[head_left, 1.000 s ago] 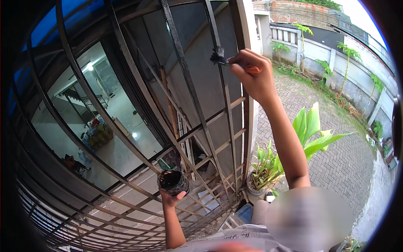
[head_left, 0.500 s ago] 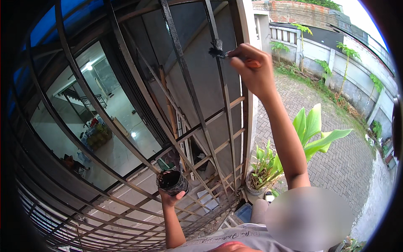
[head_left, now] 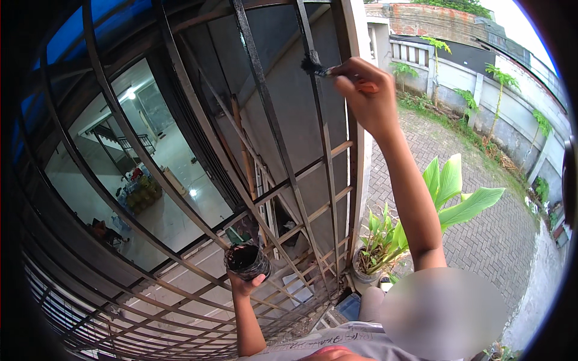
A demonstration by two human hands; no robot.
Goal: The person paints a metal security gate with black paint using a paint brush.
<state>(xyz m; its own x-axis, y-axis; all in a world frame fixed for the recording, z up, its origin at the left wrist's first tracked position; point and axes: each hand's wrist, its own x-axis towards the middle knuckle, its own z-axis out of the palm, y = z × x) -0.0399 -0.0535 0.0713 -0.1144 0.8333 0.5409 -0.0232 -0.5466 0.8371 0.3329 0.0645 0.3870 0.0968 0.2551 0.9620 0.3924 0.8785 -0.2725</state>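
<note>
My right hand is raised and closed round the orange handle of a paintbrush. The brush's dark bristles press against an upright bar of a metal grille, whose upper part looks black and wet while lower stretches are brownish. Lower down, my left hand grips a round paint container from beneath, its opening tilted up and its inside black. The container is close to the grille's bars.
Behind the grille is a lit room with a pale tiled floor and leaning poles. A potted leafy plant stands below my right arm. Beyond lie brick paving and a boundary wall. A ladder shows by my legs.
The brush has moved slightly along the same upright bar, its bristles now bent over to the left. My left hand and the container have stayed in place.
</note>
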